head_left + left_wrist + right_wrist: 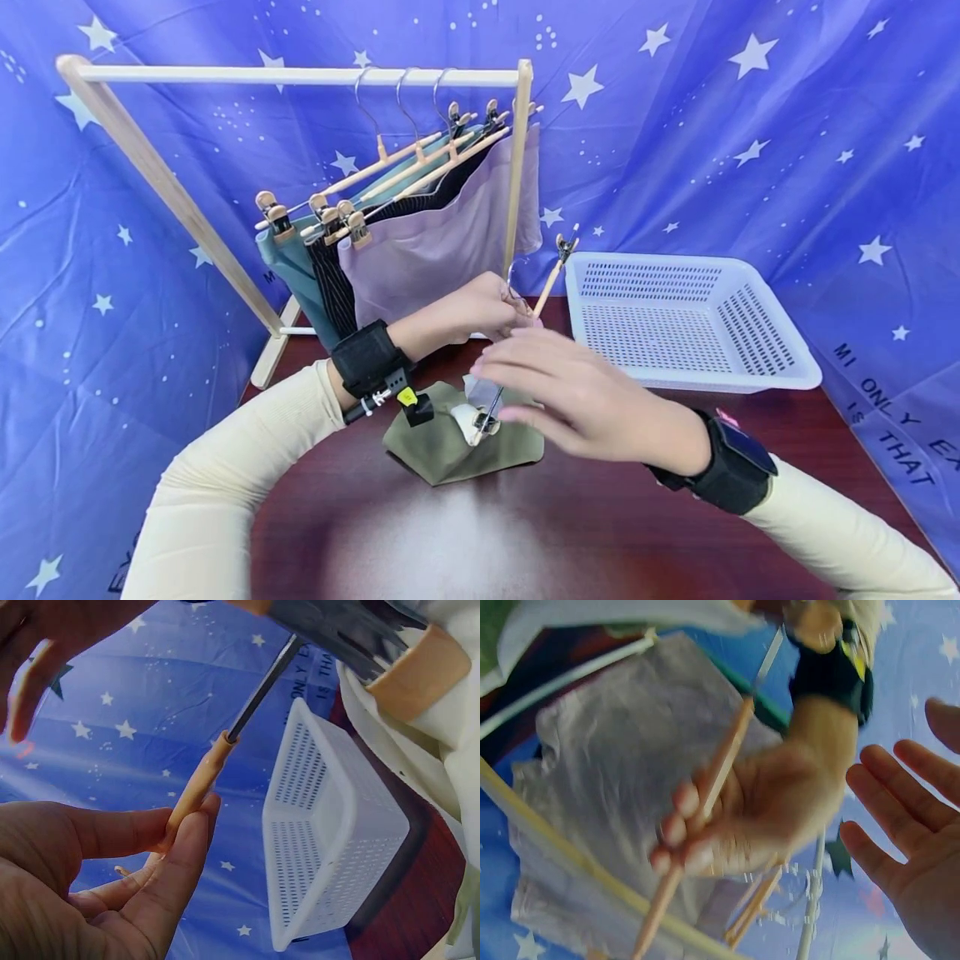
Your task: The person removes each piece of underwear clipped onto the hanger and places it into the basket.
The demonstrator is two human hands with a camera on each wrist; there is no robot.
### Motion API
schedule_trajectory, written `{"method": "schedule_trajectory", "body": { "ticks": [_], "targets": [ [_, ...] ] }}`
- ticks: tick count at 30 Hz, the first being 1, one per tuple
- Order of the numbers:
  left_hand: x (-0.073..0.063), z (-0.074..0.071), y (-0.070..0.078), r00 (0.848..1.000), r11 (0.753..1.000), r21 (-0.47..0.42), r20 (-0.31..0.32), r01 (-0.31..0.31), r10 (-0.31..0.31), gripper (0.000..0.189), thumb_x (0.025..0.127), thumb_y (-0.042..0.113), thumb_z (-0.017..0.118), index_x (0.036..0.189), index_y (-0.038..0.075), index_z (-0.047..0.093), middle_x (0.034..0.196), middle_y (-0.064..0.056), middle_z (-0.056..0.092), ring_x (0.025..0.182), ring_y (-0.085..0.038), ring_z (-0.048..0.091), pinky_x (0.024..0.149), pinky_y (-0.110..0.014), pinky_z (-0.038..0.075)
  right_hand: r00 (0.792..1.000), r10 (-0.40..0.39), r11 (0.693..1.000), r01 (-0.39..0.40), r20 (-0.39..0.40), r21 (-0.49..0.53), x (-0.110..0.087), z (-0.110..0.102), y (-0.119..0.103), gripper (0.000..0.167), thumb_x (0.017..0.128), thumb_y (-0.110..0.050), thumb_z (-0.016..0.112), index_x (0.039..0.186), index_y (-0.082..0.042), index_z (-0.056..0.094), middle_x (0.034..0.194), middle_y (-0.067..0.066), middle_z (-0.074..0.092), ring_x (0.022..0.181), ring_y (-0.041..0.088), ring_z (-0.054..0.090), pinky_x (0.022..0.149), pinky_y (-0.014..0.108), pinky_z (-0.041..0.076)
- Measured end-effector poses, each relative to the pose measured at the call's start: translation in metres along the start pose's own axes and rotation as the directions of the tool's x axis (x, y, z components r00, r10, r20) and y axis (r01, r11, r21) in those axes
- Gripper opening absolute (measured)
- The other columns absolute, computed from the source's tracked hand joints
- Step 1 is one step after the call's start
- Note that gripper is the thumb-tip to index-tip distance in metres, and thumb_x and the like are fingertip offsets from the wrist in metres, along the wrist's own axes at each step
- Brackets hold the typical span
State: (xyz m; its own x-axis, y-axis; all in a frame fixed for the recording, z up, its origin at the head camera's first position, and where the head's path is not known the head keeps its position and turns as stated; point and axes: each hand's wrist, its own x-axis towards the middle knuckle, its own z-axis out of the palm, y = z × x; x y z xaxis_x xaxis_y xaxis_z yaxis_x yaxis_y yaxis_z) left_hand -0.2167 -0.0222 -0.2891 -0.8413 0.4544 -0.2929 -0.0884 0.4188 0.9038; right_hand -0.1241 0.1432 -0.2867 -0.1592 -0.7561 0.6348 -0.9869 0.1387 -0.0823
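Head view: the right hand [581, 387] is held nearest the camera, above the dark red table [592, 533]; its fingers are extended and released, with nothing grasped. Below it, an olive garment [435, 457] with a pale inner side is laid on the table. Above this garment, a clip hanger [550, 287] is held tilted, its wooden bar pinched between the thumb and fingers of the left hand [487, 310]. The hanger's near clip [486, 425] is positioned at the garment; because of overlap and blur, whether fabric is gripped cannot be told. Its far clip is raised beside the white basket [697, 379], which is placed on the right. Behind the left hand, lilac [442, 242], black striped [333, 287] and teal [292, 271] garments are suspended from a wooden rack [225, 75]. A blue starred backdrop [675, 150] is hung beyond.
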Motion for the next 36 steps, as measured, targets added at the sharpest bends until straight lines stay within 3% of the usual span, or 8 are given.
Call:
{"method": "schedule_trajectory", "body": {
  "ticks": [5,8,12,16,20,25,36],
  "targets": [
    [0.004,-0.002,0.002,0.995,0.989,-0.141,0.094,0.048,-0.035,0.015,0.095,0.001,0.068,0.097,-0.013,0.071,0.068,-0.008,0.071,0.061,-0.014,0.071,0.067,-0.029,0.063,0.990,-0.034,0.998,0.040,0.137,-0.039,-0.009,0.018,-0.001,0.044,0.097,-0.032,0.070,0.128,-0.003,0.064,0.125,0.006,0.068,0.121,0.022,0.062,0.113,0.036,0.044],
    [0.006,-0.003,0.002,0.994,0.986,-0.161,0.100,0.052,-0.036,0.019,0.096,0.001,0.068,0.104,-0.017,0.068,0.073,-0.013,0.072,0.065,-0.018,0.074,0.072,-0.033,0.064,0.981,-0.060,0.996,0.073,0.186,-0.060,-0.011,0.026,0.001,0.053,0.085,-0.031,0.079,0.127,-0.003,0.063,0.123,0.005,0.068,0.119,0.021,0.062,0.107,0.036,0.048],
    [0.008,-0.004,0.000,0.994,0.986,-0.159,0.105,0.054,-0.037,0.021,0.096,0.000,0.067,0.106,-0.018,0.067,0.081,-0.020,0.073,0.065,-0.017,0.073,0.072,-0.033,0.063,0.973,-0.079,0.989,0.103,0.219,-0.102,-0.014,0.032,0.003,0.056,0.079,-0.025,0.085,0.126,-0.003,0.064,0.119,0.003,0.069,0.114,0.021,0.063,0.104,0.034,0.050],
    [0.009,-0.005,-0.002,0.994,0.986,-0.159,0.103,0.055,-0.039,0.020,0.096,0.000,0.067,0.105,-0.017,0.068,0.082,-0.021,0.074,0.063,-0.014,0.072,0.070,-0.031,0.063,0.971,-0.080,0.986,0.110,0.226,-0.124,-0.015,0.034,0.005,0.049,0.082,-0.017,0.084,0.125,-0.004,0.064,0.118,0.002,0.069,0.111,0.019,0.063,0.101,0.032,0.050],
    [0.009,-0.005,-0.004,0.995,0.985,-0.165,0.097,0.053,-0.037,0.021,0.096,0.000,0.067,0.107,-0.018,0.067,0.072,-0.011,0.071,0.062,-0.014,0.072,0.068,-0.030,0.063,0.971,-0.070,0.987,0.101,0.227,-0.129,-0.015,0.035,0.006,0.039,0.085,-0.012,0.081,0.120,-0.005,0.065,0.114,0.000,0.069,0.110,0.018,0.063,0.101,0.031,0.051],
    [0.008,-0.004,-0.006,0.995,0.987,-0.153,0.097,0.042,-0.027,0.019,0.096,0.000,0.067,0.104,-0.017,0.068,0.069,-0.008,0.070,0.062,-0.014,0.072,0.068,-0.030,0.063,0.965,-0.044,0.991,0.074,0.257,-0.109,-0.013,0.036,0.006,0.030,0.087,-0.007,0.078,0.114,-0.008,0.065,0.108,-0.003,0.066,0.110,0.016,0.062,0.102,0.029,0.050],
    [0.006,-0.003,-0.008,0.997,0.986,-0.161,0.067,0.036,-0.025,0.016,0.096,0.000,0.067,0.100,-0.016,0.070,0.066,-0.006,0.069,0.061,-0.013,0.071,0.070,-0.032,0.063,0.956,-0.055,0.991,0.088,0.287,-0.103,-0.012,0.037,0.007,0.038,0.082,0.008,0.074,0.116,-0.007,0.063,0.102,-0.005,0.063,0.105,0.013,0.062,0.098,0.026,0.051]
  ]
}}
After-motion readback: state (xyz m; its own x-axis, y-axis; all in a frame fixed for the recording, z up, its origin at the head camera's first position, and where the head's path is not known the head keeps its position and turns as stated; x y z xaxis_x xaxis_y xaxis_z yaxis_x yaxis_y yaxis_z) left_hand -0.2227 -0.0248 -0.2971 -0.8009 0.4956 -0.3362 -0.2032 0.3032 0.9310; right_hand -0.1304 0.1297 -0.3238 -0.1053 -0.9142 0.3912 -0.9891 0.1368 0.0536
